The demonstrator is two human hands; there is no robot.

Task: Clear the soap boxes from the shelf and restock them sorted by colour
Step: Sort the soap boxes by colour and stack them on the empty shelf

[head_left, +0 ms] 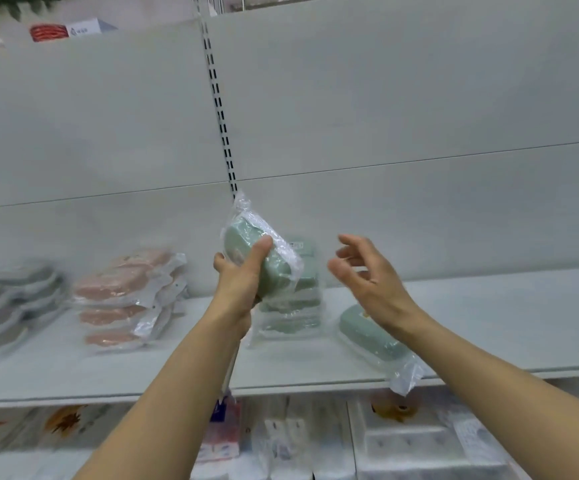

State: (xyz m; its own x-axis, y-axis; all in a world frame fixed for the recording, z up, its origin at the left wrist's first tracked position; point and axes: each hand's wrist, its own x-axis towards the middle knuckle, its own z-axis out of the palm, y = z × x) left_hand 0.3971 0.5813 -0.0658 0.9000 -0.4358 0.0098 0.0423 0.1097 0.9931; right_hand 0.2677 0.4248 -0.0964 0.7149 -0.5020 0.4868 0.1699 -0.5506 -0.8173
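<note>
My left hand [238, 277] grips a green soap box [250, 252] wrapped in clear plastic, held tilted above the white shelf [177, 362]. Just behind it stands a stack of green soap boxes [291, 306]. My right hand [367, 271] hovers beside it with loosely curled fingers, holding nothing. Below that hand another green soap box [367, 336] lies on the shelf, its plastic wrap hanging over the front edge. To the left sit a pile of pink soap boxes [125, 299] and a pile of grey soap boxes [11, 303].
The shelf's white back panel has a slotted upright [220, 112] in the middle. A lower shelf [315, 445] holds packaged goods. A red item [49, 32] lies on the top shelf at upper left.
</note>
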